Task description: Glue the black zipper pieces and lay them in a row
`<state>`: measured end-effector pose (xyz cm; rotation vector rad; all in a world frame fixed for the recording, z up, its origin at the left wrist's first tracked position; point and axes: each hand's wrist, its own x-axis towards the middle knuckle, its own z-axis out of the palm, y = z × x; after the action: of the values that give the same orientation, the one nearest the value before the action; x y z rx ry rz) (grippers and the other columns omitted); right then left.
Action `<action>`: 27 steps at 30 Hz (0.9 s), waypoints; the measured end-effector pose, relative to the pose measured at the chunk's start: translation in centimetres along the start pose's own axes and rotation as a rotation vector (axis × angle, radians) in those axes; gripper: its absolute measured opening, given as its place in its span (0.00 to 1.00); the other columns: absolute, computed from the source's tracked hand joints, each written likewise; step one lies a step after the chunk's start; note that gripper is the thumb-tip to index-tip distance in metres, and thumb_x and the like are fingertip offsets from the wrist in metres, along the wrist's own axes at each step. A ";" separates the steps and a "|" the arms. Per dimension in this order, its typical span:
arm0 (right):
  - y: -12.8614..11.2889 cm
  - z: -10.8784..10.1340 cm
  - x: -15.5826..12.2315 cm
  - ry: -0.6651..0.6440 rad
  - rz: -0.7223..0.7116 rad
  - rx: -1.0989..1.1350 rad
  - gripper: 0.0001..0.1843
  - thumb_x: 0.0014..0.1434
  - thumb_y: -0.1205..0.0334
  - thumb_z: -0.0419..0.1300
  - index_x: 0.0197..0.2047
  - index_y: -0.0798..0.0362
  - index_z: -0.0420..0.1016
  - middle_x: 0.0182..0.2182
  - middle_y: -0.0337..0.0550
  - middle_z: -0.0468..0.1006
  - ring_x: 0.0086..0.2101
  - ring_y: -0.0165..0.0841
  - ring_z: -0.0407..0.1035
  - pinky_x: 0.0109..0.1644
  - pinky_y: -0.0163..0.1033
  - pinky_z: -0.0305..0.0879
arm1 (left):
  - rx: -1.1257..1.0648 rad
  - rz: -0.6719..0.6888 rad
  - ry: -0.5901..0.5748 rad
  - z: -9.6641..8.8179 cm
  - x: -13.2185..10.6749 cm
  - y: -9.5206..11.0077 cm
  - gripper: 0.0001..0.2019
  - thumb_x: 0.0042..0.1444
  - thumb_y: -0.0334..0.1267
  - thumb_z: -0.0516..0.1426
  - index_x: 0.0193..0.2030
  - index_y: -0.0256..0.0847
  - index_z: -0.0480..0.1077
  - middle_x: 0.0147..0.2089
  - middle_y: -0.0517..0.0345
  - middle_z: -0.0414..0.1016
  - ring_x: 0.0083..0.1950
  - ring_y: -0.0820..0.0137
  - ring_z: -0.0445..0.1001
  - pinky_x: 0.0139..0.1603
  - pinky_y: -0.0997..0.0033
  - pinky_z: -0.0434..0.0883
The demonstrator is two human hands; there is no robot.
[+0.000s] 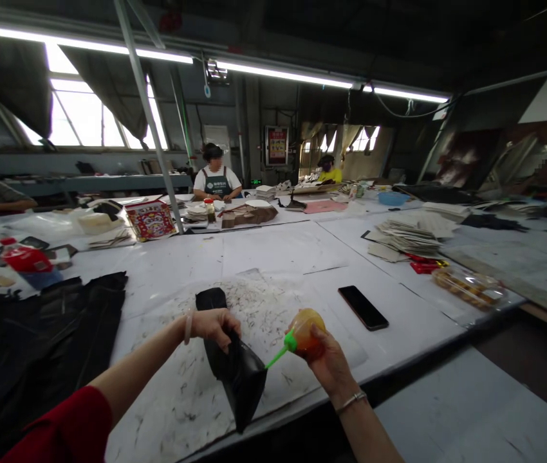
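2 hands, both occupied, lower middle of frame. Left hand [216, 326] pinches the black piece [247, 382] from above, thumb and fingers closed on it; probably keeps it steady with its right edge turned toward the nozzle. Piece runs from frame center to the bottom middle, far end on the stained white sheet [172, 392], which likely shields the table.

Right hand [332, 363] is wrapped around the round squeeze bottle [309, 321], orange-yellow inside. Bottle tilted, green nozzle [279, 355] down-left, presumably so liquid runs to the tip. Tip is right at the piece's edge; can't tell if touching.

Phone [363, 307] lies right of the bottle, seemingly parked clear of the work. Dark material [56, 334] is heaped at lower left, near the left arm, likely for easy reach.
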<state>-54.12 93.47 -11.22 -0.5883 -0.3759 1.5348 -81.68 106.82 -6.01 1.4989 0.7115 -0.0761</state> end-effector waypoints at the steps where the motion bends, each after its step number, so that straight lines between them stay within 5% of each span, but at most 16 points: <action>1: -0.2 0.0 0.1 0.037 -0.007 0.035 0.23 0.42 0.56 0.75 0.41 0.53 0.78 0.37 0.46 0.82 0.38 0.41 0.76 0.40 0.47 0.75 | -0.013 0.008 0.003 -0.1 0.2 0.1 0.19 0.33 0.43 0.74 0.32 0.37 0.78 0.29 0.60 0.80 0.29 0.73 0.76 0.34 0.77 0.74; 6: -1.0 0.1 0.2 0.133 -0.079 0.100 0.22 0.42 0.54 0.76 0.39 0.51 0.78 0.37 0.43 0.82 0.39 0.40 0.76 0.43 0.47 0.75 | -0.052 0.037 0.050 -0.5 0.9 0.7 0.20 0.31 0.42 0.74 0.30 0.36 0.76 0.27 0.62 0.79 0.27 0.75 0.75 0.31 0.80 0.71; 27: -2.6 0.4 -0.2 0.101 -0.287 -0.017 0.20 0.44 0.53 0.75 0.41 0.47 0.79 0.38 0.43 0.82 0.40 0.42 0.76 0.42 0.48 0.74 | -0.152 0.085 0.189 -0.2 1.7 1.1 0.18 0.29 0.38 0.72 0.27 0.36 0.74 0.25 0.62 0.75 0.25 0.76 0.69 0.26 0.78 0.65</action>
<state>-52.21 93.51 -9.34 -0.5952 -0.3790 1.2233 -79.87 107.73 -5.84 1.3998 0.7855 0.1833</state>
